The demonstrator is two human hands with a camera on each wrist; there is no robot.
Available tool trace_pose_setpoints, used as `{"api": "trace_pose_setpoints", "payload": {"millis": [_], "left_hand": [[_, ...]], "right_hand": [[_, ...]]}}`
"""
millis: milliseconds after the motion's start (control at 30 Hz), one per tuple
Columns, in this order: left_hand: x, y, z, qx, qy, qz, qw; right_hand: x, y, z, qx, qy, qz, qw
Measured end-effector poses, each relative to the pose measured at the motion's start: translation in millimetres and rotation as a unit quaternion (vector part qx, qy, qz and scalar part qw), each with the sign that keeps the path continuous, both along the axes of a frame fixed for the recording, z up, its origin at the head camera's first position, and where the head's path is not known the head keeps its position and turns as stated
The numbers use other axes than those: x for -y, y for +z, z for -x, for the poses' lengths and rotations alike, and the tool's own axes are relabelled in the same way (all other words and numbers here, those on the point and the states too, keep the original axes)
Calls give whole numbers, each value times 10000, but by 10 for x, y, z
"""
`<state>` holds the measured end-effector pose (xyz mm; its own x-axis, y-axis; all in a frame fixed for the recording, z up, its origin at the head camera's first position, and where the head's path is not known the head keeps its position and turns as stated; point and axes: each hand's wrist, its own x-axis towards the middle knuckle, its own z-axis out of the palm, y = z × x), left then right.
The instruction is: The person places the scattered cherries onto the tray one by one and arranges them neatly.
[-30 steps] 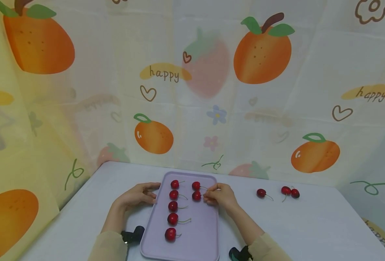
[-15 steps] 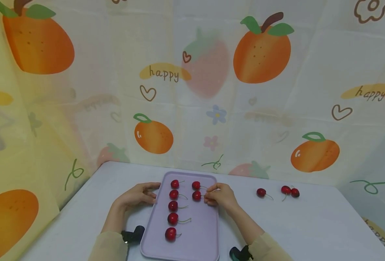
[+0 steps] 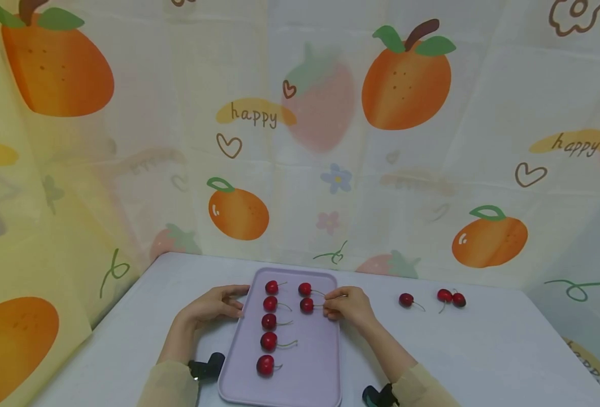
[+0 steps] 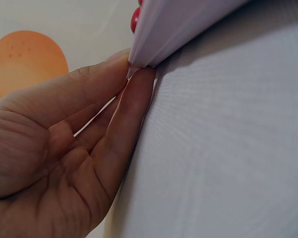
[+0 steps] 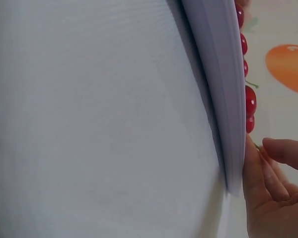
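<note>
A lilac tray lies on the white table with red cherries on it. Its left column holds several cherries; its right column has a far cherry and a nearer cherry, stems pointing right. My left hand pinches the tray's left rim, thumb above and a finger against the outer side, as the left wrist view shows. At the right rim is my right hand, beside the nearer cherry's stem. In the right wrist view its thumb stands apart from the fingers, close to the stem tip.
To the right on the table lie a single cherry and a pair of cherries side by side. A fruit-printed cloth hangs behind the table. Black wrist cameras sit on both wrists.
My right hand has drawn slightly to the right, off the nearer cherry of the right column, baring more of its stem. The left hand stays on the tray's rim.
</note>
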<state>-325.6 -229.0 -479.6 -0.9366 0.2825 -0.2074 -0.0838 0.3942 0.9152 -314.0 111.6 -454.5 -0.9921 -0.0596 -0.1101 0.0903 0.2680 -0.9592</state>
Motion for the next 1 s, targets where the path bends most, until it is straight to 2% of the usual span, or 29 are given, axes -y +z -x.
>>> {"api": "trace_pose_setpoints", "payload": {"millis": [300, 600, 1000], "left_hand": [[0, 20, -17, -19, -15, -27, 10000], [5, 17, -11, -53, -48, 2, 10000], [-6, 25, -19, 5, -23, -11, 10000]], "right_hand": [[-91, -6, 25, 45, -52, -85, 9999], [-214, -2, 25, 43, -114, 99, 9999], [-498, 6, 73, -28, -231, 118, 9997]]}}
